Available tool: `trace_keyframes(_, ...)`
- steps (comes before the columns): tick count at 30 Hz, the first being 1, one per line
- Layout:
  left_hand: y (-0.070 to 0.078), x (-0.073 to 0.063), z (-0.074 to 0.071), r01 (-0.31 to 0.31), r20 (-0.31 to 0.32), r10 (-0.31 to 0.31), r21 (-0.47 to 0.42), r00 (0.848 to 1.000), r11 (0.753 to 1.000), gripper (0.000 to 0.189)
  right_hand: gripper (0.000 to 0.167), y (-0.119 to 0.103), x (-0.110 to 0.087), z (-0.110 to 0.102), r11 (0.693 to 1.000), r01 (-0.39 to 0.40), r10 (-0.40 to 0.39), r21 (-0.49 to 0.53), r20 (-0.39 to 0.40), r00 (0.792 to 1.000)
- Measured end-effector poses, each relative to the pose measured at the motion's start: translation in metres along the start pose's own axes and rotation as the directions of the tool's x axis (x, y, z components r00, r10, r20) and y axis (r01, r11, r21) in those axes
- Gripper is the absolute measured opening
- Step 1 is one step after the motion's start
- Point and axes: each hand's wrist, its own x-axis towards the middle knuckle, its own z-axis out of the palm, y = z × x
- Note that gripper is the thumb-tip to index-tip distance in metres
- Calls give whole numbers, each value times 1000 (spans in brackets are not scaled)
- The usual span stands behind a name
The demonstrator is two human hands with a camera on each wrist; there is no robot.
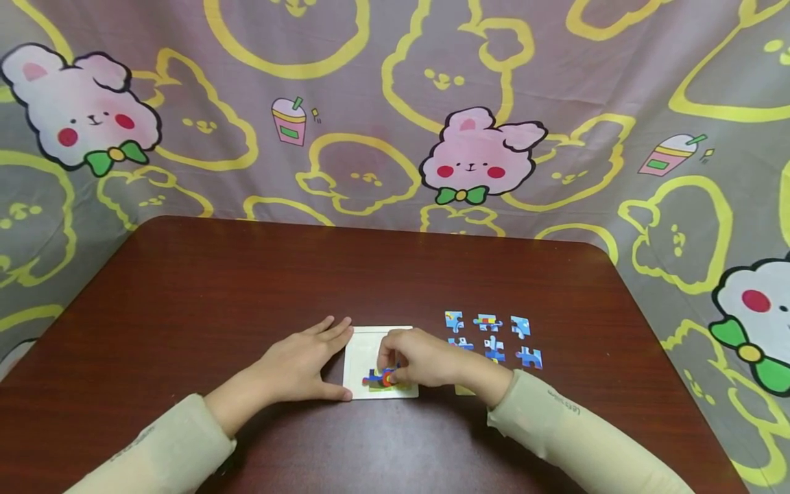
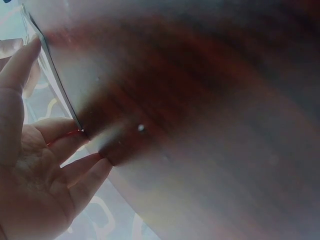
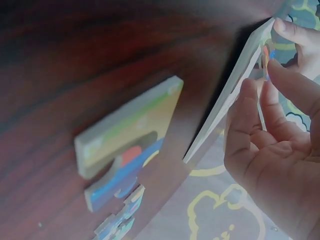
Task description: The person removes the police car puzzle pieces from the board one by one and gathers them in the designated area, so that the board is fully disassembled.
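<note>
A pale square puzzle tray (image 1: 358,353) lies flat on the table between both hands. My left hand (image 1: 302,363) has its fingers spread and steadies the tray's left edge; the thumb touches the near corner and fingertips the far one. In the left wrist view that hand (image 2: 45,175) is palm toward the camera. Over the tray's lower right, my right hand (image 1: 428,357) pinches a jigsaw piece (image 1: 387,379) with red, blue and yellow print between thumb and fingers. The fingers partly hide the piece, so I cannot tell whether it is fully seated or separate from other printed parts there.
Several loose blue jigsaw pieces (image 1: 487,321) lie in rows right of the tray. Nearer, one green-and-yellow piece (image 1: 465,390) is partly covered by the right forearm; it looms large in the right wrist view. A patterned curtain (image 1: 370,103) hangs behind the dark red-brown table (image 1: 247,274).
</note>
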Motion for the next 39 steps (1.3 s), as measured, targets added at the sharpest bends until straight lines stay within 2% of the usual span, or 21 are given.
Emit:
trace_keyframes(8, 1, 0, 0, -9, -11, 9, 7, 1000, 1000, 102, 12, 2, 1, 1, 991, 0, -1, 135, 9, 1000)
trace_keyframes(17, 0, 0, 0, -12, -14, 12, 6, 1000, 1000, 102, 10, 1, 2, 2, 975, 6, -12, 224, 29, 999)
trace_keyframes(30, 2, -2, 1, -11, 2, 11, -6, 1000, 1000, 102, 9, 1, 0, 7, 968, -17, 20, 250, -9, 1000)
trace_keyframes(39, 1, -1, 0, -1, 0, 1, -1, 1000, 1000, 103, 7, 3, -5, -2, 976, 10, 0, 216, -47, 999)
